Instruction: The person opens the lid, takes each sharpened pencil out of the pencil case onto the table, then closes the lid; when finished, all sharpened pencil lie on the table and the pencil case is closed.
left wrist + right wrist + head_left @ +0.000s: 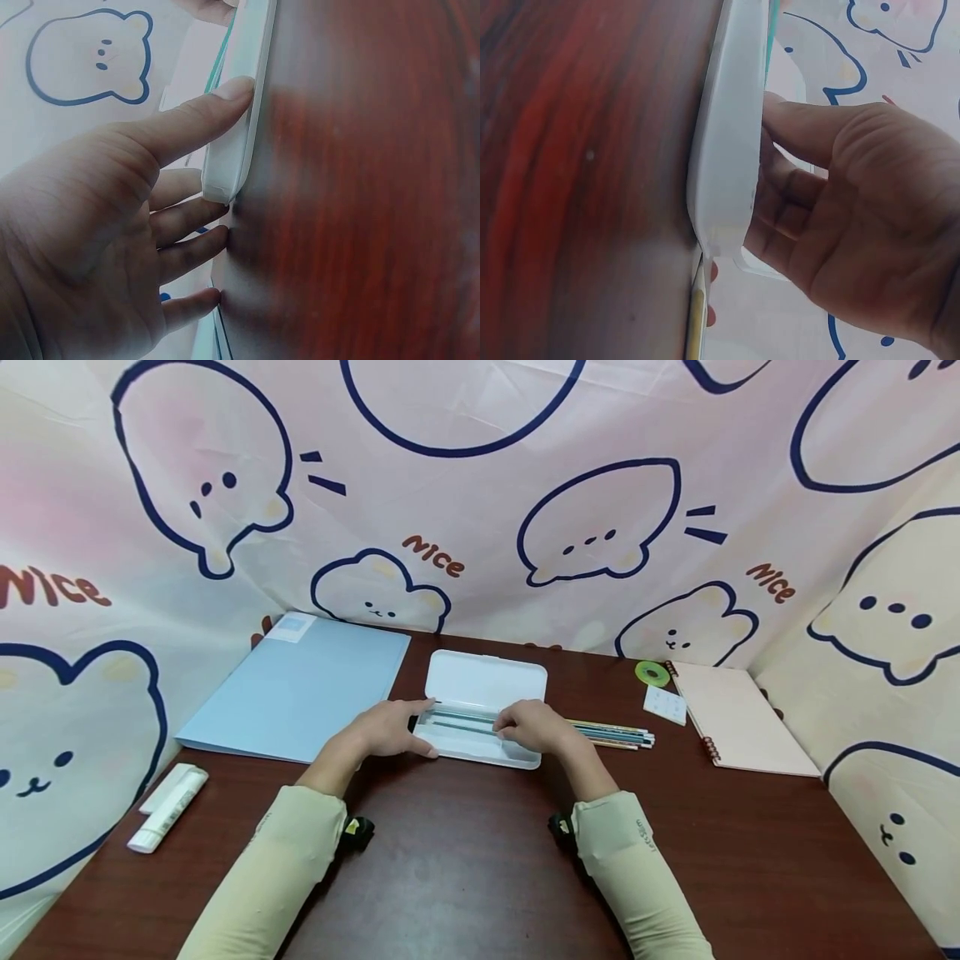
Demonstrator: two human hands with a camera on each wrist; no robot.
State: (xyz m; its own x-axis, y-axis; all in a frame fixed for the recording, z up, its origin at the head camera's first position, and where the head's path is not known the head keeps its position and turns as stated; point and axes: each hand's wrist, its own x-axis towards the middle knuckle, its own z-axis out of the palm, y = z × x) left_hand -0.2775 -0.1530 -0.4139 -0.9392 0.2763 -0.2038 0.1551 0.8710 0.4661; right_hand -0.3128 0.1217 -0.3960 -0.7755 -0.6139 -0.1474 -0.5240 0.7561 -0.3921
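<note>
A white pencil case (486, 681) lies with its lid raised, and teal pencils (461, 720) are in its tray. My left hand (386, 728) holds the case's left end, with the thumb on the front wall and the forefinger at the back corner. In the left wrist view the other fingers extend beside that end. Over the right half of the tray, my right hand (536, 727) has its fingers curled down into the case and pinches a teal pencil near its end. Its fingertips are partly hidden by the case wall in the right wrist view.
Several more pencils (615, 735) lie right of the case. A blue folder (307, 685) is at the left, with white glue-stick-like tubes (168, 806) before it. To the right are a green tape roll (652, 673), a small white patterned pad (664, 704) and a spiral notebook (742, 718).
</note>
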